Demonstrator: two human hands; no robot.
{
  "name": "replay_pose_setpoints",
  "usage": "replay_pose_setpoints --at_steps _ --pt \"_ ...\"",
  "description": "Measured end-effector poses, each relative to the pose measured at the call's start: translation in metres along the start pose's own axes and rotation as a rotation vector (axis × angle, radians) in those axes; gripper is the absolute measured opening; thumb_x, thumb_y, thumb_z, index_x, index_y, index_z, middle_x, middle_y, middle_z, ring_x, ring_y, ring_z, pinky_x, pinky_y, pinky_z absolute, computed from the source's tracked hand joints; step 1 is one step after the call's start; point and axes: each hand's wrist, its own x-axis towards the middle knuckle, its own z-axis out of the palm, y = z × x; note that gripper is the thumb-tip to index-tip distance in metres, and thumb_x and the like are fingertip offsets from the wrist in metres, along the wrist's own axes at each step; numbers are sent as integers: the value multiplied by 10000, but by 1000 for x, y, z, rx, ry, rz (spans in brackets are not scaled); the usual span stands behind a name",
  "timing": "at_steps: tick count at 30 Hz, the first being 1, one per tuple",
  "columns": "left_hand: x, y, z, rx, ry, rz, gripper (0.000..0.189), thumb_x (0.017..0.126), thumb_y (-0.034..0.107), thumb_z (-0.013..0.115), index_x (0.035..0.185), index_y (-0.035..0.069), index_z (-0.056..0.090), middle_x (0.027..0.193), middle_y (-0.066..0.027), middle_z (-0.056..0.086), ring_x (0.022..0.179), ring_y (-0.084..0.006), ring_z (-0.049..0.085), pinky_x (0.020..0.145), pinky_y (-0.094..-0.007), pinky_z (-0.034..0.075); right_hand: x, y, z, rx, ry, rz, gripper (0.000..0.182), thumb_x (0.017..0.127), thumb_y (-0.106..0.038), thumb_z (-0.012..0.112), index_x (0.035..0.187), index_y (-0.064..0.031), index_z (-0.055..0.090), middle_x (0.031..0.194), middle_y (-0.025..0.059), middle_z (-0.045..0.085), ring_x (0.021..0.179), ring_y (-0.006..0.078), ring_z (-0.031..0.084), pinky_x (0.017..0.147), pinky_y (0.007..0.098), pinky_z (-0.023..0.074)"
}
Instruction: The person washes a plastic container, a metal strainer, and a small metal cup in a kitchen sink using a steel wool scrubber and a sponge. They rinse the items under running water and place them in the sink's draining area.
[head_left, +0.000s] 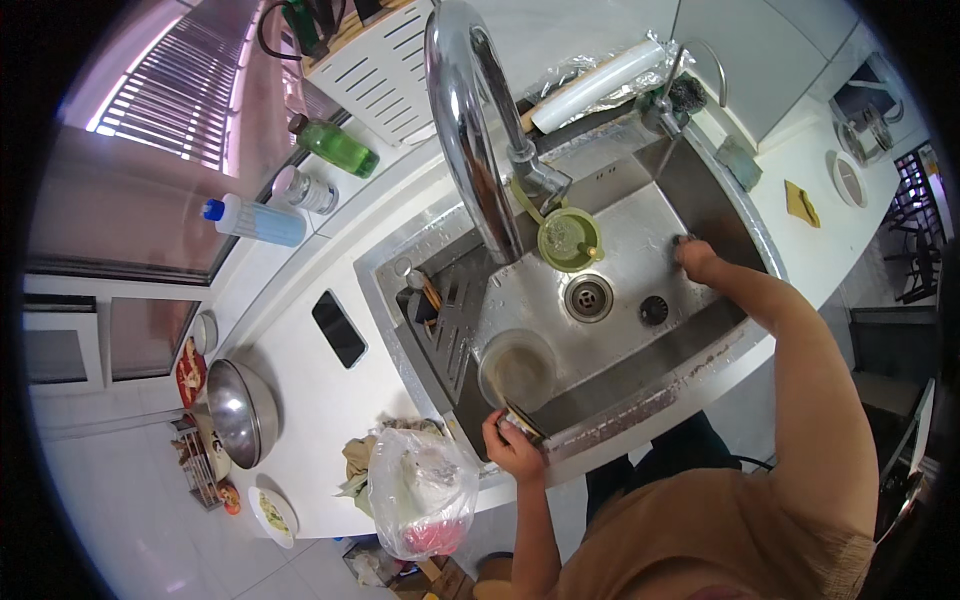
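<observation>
My left hand grips a small dark round tin, tilted at the near-left edge of the steel sink. Just beyond it stands a clear bowl with cloudy brownish liquid, and a pale streak runs between tin and bowl. Over the sink's right side is my right hand, fingers curled; something dark shows at the fingertips, too small to identify. A green strainer cup sits beside the drain. Nearer my right hand lies a black drain stopper.
A large chrome faucet arches over the sink; a thin tap stands at the far-right corner. Left of the sink are a phone, a plastic bag and steel bowls. Bottles line the sill.
</observation>
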Motion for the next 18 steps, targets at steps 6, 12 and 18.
replay_pose_setpoints --at_steps 6,12,18 --pt "-3 -4 3 -14 -25 -16 246 956 152 487 1026 -47 613 952 -166 648 860 -287 606 822 -375 475 6 -7 102 177 -270 -97 297 767 -257 665 935 -26 745 968 186 716 913 321 696 828 421 550" --pt "-1 -5 2 7 -21 14 250 977 167 480 1025 -43 607 945 -147 638 854 -253 586 816 -361 468 24 -89 71 429 -263 -115 270 724 -232 668 885 -36 758 897 195 723 856 360 696 789 434 548" --pt "0 -8 2 8 -10 52 248 1002 161 452 1025 -34 604 913 -99 617 843 -181 560 801 -323 456 40 5 77 377 -101 67 327 753 -254 714 975 -16 741 1063 226 698 1012 367 670 914 433 528"
